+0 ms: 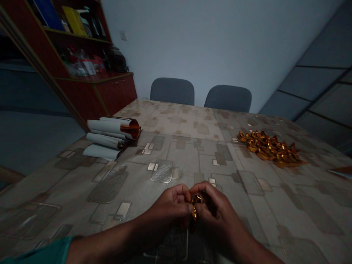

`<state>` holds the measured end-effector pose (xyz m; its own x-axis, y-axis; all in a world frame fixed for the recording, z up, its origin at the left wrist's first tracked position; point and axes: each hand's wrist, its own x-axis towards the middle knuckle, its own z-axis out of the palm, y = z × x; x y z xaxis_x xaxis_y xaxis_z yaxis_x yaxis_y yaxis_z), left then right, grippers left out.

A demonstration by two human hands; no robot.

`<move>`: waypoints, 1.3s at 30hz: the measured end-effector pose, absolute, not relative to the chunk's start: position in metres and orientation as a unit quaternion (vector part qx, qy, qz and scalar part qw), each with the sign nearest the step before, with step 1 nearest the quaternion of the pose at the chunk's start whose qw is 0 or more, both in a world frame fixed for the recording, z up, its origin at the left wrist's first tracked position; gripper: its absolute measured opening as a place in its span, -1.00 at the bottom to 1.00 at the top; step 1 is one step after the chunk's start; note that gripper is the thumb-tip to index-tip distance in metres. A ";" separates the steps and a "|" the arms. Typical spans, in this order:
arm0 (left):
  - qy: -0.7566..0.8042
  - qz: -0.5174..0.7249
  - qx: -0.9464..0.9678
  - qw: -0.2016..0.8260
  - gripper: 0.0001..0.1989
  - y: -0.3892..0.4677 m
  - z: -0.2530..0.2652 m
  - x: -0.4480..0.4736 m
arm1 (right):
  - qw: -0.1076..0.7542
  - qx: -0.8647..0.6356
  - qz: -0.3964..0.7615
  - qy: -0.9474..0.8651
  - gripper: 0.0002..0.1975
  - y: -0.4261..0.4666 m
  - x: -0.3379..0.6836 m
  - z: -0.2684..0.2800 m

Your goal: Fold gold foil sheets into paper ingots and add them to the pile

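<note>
My left hand and my right hand meet low in the middle of the view, just above the table's near part. Between their fingertips they pinch one small piece of folded gold foil paper. It is shiny and narrow, and the fingers cover much of it. At the right lies a pile of folded gold foil pieces, set close together. Over on the left rest curled sheets of foil paper, pale on the outside and orange-gold inside.
A patterned cloth covers the table. One flat gold sheet shows at the right edge. Two grey chairs stand at the far side against the wall. A red-brown cabinet with things on its shelves is at the back left.
</note>
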<state>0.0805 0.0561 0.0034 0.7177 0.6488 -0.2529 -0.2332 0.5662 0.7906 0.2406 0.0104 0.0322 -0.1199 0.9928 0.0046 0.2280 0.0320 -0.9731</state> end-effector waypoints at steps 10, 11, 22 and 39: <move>0.274 0.257 0.384 0.843 -0.63 0.061 0.006 0.075 | 0.418 -0.495 0.513 -0.563 -0.92 0.009 0.246 0.031; 0.277 0.260 0.389 0.839 -0.61 0.061 0.005 0.076 | 0.413 -0.500 0.511 -0.564 -0.94 0.009 0.245 0.030; 0.305 0.260 0.417 0.816 -0.69 0.061 0.004 0.077 | 0.416 -0.512 0.485 -0.574 -0.94 0.011 0.244 0.026; 0.261 0.210 0.325 0.884 -0.75 0.070 0.022 0.064 | 0.446 -0.473 0.562 -0.512 -0.83 0.015 0.252 0.025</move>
<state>0.0639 0.0698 0.0215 0.7756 0.5413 -0.3247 -0.2017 0.7000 0.6851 0.2516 0.0151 0.0252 -0.1558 0.9850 -0.0745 -0.0165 -0.0780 -0.9968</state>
